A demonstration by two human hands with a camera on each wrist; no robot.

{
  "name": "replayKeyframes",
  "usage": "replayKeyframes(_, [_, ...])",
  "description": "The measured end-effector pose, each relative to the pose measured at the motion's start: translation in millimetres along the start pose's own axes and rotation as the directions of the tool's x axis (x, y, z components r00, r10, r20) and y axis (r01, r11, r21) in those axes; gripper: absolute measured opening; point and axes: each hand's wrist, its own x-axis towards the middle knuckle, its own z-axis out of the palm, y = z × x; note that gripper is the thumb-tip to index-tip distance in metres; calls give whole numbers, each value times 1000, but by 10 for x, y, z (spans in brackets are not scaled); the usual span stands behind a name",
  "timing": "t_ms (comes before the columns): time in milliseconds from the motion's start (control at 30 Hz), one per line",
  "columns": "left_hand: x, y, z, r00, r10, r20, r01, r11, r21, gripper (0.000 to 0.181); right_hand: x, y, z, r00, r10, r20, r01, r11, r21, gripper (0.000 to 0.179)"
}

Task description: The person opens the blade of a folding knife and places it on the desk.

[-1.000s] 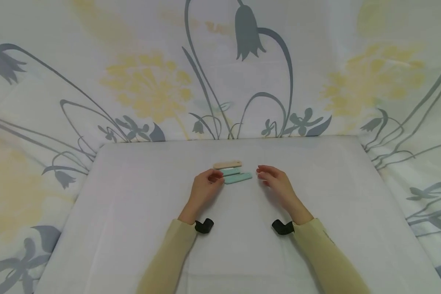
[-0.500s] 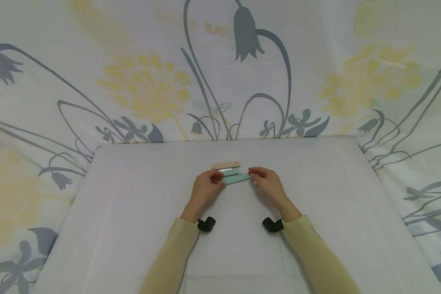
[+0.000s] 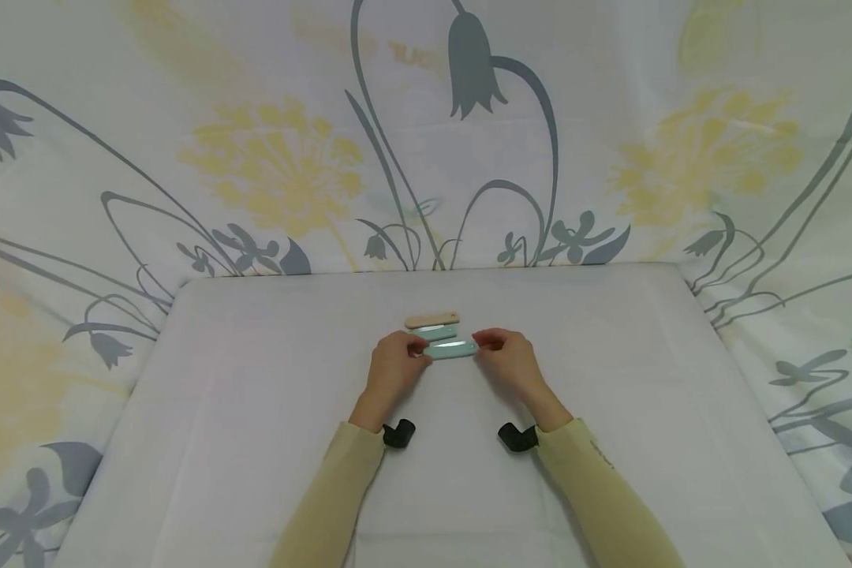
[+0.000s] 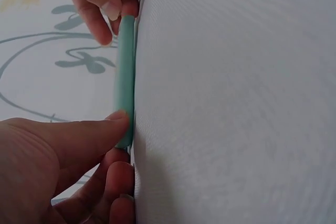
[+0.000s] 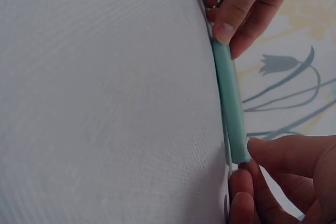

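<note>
A slim mint-green bar (image 3: 452,349) with rounded ends, its exact kind unclear, lies nearest the person in a short row on the white surface. My left hand (image 3: 392,367) pinches its left end; in the left wrist view the thumb (image 4: 113,127) presses on top with curled fingers below. At the other end, my right hand (image 3: 511,367) holds the tip between thumb (image 5: 278,151) and fingers. Just behind lies a second mint-green bar (image 3: 440,333), partly hidden by the left fingers. Behind that sits a beige bar (image 3: 431,320) with a small hole near its right end.
The white-covered table (image 3: 255,442) spreads around both hands. A floral-patterned cloth (image 3: 397,142) rises behind its far edge and at both sides. Black wrist-worn pieces (image 3: 399,434) sit at the cuffs of the light yellow sleeves (image 3: 326,497).
My right hand has moved left from beside the bars to the front mint-green bar's right end and taken hold. That bar has turned straighter and come slightly apart from the one behind.
</note>
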Motion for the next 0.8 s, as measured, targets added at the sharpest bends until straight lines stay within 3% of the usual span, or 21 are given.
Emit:
replayKeyframes(400, [-21, 2, -1, 1000, 24, -9, -25, 999, -23, 16, -12, -42, 34, 999, -32, -5, 32, 995, -100, 16])
replayKeyframes(800, [-22, 7, 1, 999, 9, 40, -6, 998, -63, 18, -28, -34, 21, 1000, -5, 18, 7, 996, -90, 11])
